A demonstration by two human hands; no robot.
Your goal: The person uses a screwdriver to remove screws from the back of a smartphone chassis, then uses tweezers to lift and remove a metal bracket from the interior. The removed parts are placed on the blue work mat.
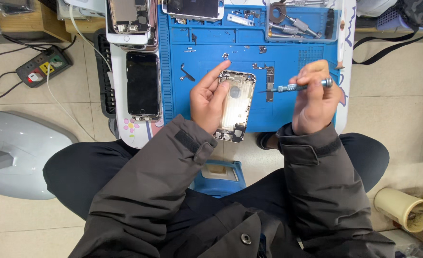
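My left hand (208,99) grips an opened phone housing (236,106) by its left edge, holding it over the near edge of a blue work mat (249,48). The housing shows its bare metal inside. My right hand (315,98) is closed around a small metal screwdriver (297,86), which lies sideways with its tip pointing left, just right of the housing. A narrow circuit board (270,83) lies on the mat under the tip.
A black-screened phone (142,85) lies left of the mat. Two more stripped phones (129,19) and a display (193,8) sit at the back. A clear tray of tools (300,26) stands back right. A power strip (43,66) lies on the floor left.
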